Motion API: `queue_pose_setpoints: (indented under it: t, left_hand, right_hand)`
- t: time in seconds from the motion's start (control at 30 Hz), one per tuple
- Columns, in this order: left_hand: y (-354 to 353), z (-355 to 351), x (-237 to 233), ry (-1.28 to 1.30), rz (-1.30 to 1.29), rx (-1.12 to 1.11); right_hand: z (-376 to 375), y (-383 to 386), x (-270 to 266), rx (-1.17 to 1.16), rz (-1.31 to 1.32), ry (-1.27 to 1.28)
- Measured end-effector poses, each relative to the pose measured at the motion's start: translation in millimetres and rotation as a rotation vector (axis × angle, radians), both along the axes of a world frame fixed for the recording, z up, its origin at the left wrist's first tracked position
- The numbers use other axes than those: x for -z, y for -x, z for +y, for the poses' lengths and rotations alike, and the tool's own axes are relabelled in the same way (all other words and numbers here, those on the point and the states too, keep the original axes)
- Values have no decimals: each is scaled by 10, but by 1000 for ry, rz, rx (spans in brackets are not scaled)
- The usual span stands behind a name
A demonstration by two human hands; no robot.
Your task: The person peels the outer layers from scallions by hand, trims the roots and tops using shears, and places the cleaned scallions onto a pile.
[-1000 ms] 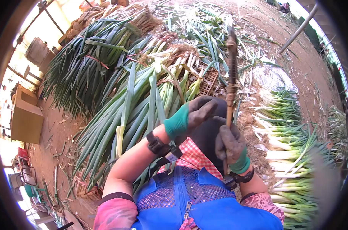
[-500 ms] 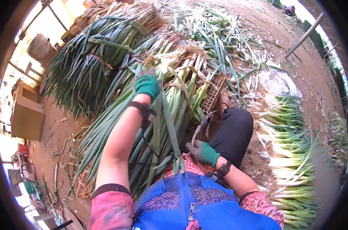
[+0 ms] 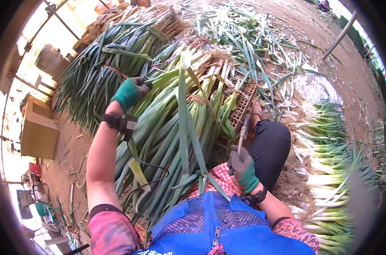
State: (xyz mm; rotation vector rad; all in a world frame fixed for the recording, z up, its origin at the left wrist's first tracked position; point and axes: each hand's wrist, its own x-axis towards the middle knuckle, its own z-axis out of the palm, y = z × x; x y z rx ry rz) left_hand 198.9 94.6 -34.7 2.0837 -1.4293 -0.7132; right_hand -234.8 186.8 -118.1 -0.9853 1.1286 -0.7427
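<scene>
Between the two hands, a broad heap of leeks (image 3: pixel 163 123), white stems and roots at the far end, long green leaves spread down towards the lap. At the heap's left side, the left hand (image 3: pixel 131 93) in a green and grey glove, fingers curled inwards, right at the end of a pale green leaf (image 3: pixel 163 77); impossible to tell whether gripped or merely touched. To the right of the heap and nearer the body, the right hand (image 3: pixel 242 168) in a matching glove, closed around the lower end of a slim rod-like tool (image 3: pixel 243 135); tool slanted upwards, tip close to the near right edge of a tan latticed crate (image 3: pixel 242 102). Along the crate's left edge, pale stems from the heap, a few lying over the lattice. Two long leaves draped down across a red checked cloth (image 3: pixel 222 178), near the right hand but apart from it. Just right of the tool, a dark-trousered knee (image 3: pixel 271 142). Beyond the left hand, a second, darker bundle of leeks (image 3: pixel 95 80) with a reddish tie. Towards the right edge of the earth floor (image 3: pixel 344 80), well apart from the left hand, a long row of cleaned white stems (image 3: pixel 327 170).
</scene>
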Motion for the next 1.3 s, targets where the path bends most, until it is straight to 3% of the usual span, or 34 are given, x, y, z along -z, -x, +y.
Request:
queue_pose_setpoints:
  t: [0.17, 0.2, 0.33, 0.43, 0.5, 0.6, 0.67, 0.77, 0.8, 0.83, 0.87, 0.9, 1.0, 1.07, 1.2, 1.3]
  left_hand:
    - [357, 541, -1146, 18, 313, 37]
    - [426, 585, -1266, 30, 290, 55]
    - [663, 711, -1434, 36, 310, 49]
    - [843, 845, -1298, 14, 521, 14]
    - [838, 898, -1132, 4, 607, 53]
    - [939, 1025, -917, -53, 655, 47]
    - [1112, 1109, -874, -84, 685, 56]
    - [1259, 1156, -655, -146, 681, 92]
    - [1319, 1158, -626, -142, 548, 179]
    - [1352, 1157, -587, -216, 648, 148]
    - [1382, 1168, -522, -157, 585, 154]
    - [1405, 1171, -458, -96, 521, 161]
    - [1455, 1137, -325, -114, 643, 111]
    - [1577, 1133, -315, -151, 604, 150]
    - [1720, 1143, -305, -229, 641, 102]
    - [1743, 1128, -261, -172, 668, 19]
  right_hand:
    - [88, -54, 122, -205, 180, 436]
    - [45, -69, -26, -299, 341, 435]
    - [-143, -70, 251, -459, 576, 527]
    - [-398, -121, 157, -237, 377, 757]
    - [-614, -114, -180, -109, 313, 751]
    - [-1249, -177, 50, 17, -93, 910]
    - [-1422, -243, -58, 22, -664, 897]
    - [-1566, -254, -327, -124, -569, 571]
    - [-1544, -266, -442, -229, -480, 650]
    - [-1464, -333, -521, -258, -497, 638]
    - [-1361, -422, -565, -276, -530, 595]
    - [-1272, -484, -589, -285, -565, 521]
    - [-1056, -565, -527, -338, -545, 261]
    - [-972, -576, -402, -441, -377, 428]
    - [-844, -493, -523, -411, -311, 57]
    - [-857, -510, -438, -419, -365, 144]
